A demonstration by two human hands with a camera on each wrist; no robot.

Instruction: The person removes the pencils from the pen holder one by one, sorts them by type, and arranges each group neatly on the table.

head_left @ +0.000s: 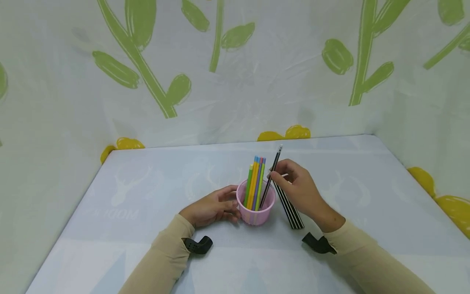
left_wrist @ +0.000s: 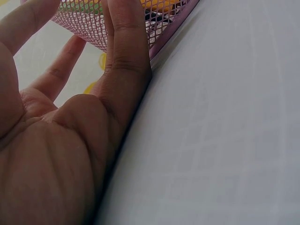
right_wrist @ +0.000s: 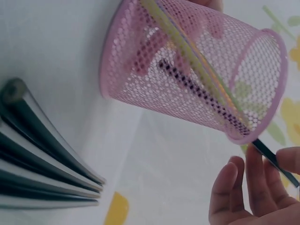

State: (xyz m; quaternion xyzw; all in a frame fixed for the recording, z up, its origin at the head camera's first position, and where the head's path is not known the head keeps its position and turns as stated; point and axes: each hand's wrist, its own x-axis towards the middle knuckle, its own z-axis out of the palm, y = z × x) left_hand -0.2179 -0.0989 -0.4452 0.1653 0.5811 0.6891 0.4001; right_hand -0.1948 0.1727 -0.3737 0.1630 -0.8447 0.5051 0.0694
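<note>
A pink mesh pencil cup [head_left: 256, 219] stands upright on the table, holding several coloured pencils [head_left: 254, 179] in green, yellow, orange and purple. My left hand [head_left: 213, 209] is at the cup's left side, its fingertips against the mesh [left_wrist: 86, 23]. Between thumb and fingers, my right hand [head_left: 300, 188] pinches a black pencil [head_left: 276, 158] near its upper part. That pencil leans to the right, with its lower end inside the cup; the right wrist view shows it through the mesh wall.
Several black pencils with pale stripes [head_left: 291, 210] lie side by side on the table, just right of the cup and partly under the right hand. The pale table [head_left: 147, 196] ends at a white cloth wall [head_left: 249, 102] printed with green leaves.
</note>
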